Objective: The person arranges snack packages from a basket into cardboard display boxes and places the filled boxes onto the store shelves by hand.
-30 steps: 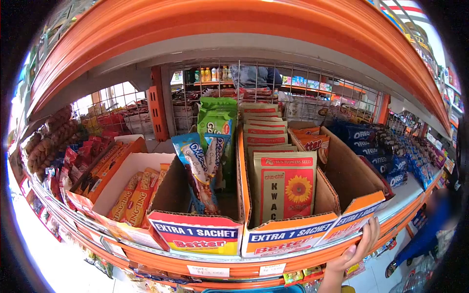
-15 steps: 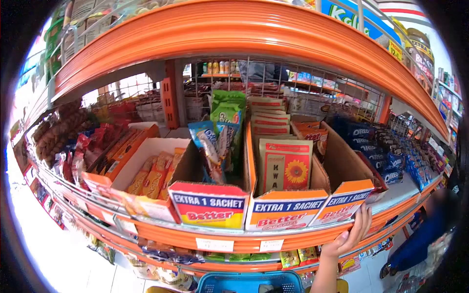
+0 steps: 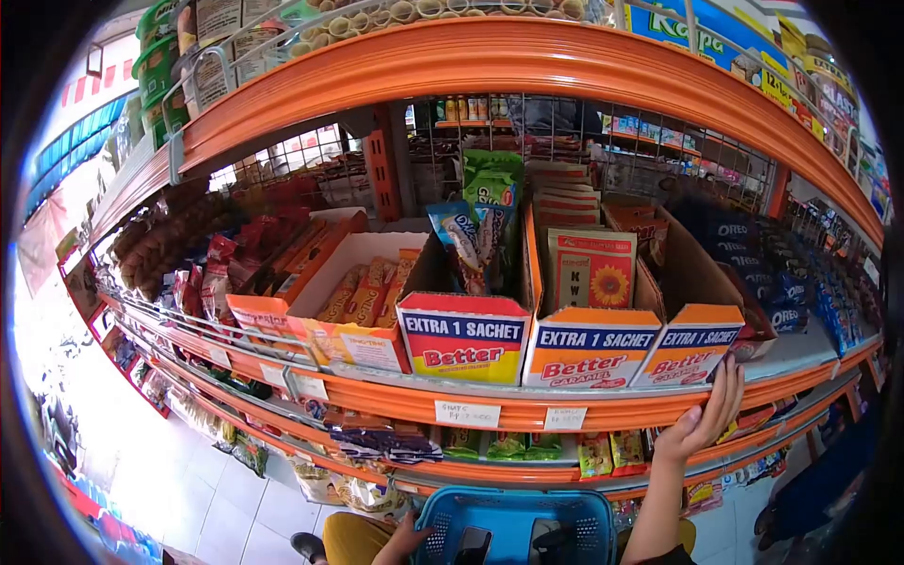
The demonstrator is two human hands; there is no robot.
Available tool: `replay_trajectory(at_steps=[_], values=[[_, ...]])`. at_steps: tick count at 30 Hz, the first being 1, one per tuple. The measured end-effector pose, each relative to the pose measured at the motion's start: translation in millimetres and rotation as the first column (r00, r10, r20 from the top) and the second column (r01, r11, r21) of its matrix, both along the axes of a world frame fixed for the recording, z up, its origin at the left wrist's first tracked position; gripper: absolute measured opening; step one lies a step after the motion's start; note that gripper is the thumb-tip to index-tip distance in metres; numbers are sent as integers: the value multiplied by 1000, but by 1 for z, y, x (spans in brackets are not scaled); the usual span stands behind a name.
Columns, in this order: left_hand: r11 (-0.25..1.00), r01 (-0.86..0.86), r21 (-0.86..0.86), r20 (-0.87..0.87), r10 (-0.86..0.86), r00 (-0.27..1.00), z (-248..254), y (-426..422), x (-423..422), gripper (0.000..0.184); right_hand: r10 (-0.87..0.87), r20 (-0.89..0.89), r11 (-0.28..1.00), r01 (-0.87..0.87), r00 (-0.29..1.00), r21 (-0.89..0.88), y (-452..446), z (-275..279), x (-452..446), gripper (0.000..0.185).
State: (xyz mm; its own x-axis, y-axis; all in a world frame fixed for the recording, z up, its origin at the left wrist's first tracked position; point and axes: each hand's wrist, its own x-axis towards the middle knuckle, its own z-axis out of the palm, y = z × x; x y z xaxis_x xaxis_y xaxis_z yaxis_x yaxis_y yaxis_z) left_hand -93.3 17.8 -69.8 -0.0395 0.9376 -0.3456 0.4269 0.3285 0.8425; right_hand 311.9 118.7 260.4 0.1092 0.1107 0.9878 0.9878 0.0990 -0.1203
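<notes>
My right hand (image 3: 704,414) rests on the orange shelf edge (image 3: 490,407), its fingers stretched up against the corner of the right "Better Caramel" box (image 3: 686,350) and its thumb apart. Low in the view, my left hand (image 3: 411,539) has its fingers curled at the left rim of a blue basket (image 3: 516,493). Two dark items lie inside the basket. The middle "Better" box (image 3: 463,347) holds blue and green snack packs. Beside it, another box (image 3: 591,348) holds a row of sunflower seed packets (image 3: 593,271).
Yellow snack bars (image 3: 372,294) fill a box to the left. Blue Oreo packs (image 3: 753,273) are at the right. An upper orange shelf (image 3: 508,61) crosses above. Lower shelves hold more packets. A person in dark clothing (image 3: 819,485) is at the lower right.
The view has tilted down and shifted left, bringing more of the basket and my left hand into sight. My right hand stays at the shelf edge by the right box.
</notes>
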Motion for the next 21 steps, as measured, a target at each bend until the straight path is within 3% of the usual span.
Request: replay_trajectory(at_steps=[5,7,10,12,14,15,16,18,20,21], values=[[996,20,-87,97,-11,995,-18,3,-6,73,-15,13,1000,15,1000,-4,1,-1,1,53],[991,32,-130,195,-6,981,19,3,2,71,-29,12,999,29,999,14,2,1,-1,53],[990,91,-107,287,-57,956,-15,9,-5,65,-34,39,999,33,999,19,1,2,-1,53],[990,68,-125,219,-39,975,-8,9,-1,63,7,50,1000,-7,999,8,-2,6,-5,50],[980,12,-200,300,50,953,17,5,6,63,141,-69,990,-140,988,17,-8,16,-20,48],[981,18,-191,275,36,961,7,3,4,62,387,-251,922,-369,887,119,-12,19,-37,49],[984,24,-175,251,21,968,-9,8,2,62,491,-324,870,-439,808,224,-17,20,-46,49],[987,21,-159,258,21,966,-19,12,2,60,474,-20,848,-450,880,281,-31,38,-78,48],[989,21,-150,253,18,967,-18,9,2,58,567,216,809,-586,795,34,-43,61,-115,40],[987,28,-158,236,10,972,-15,12,2,56,526,316,849,-512,790,-133,-51,89,-144,35]])
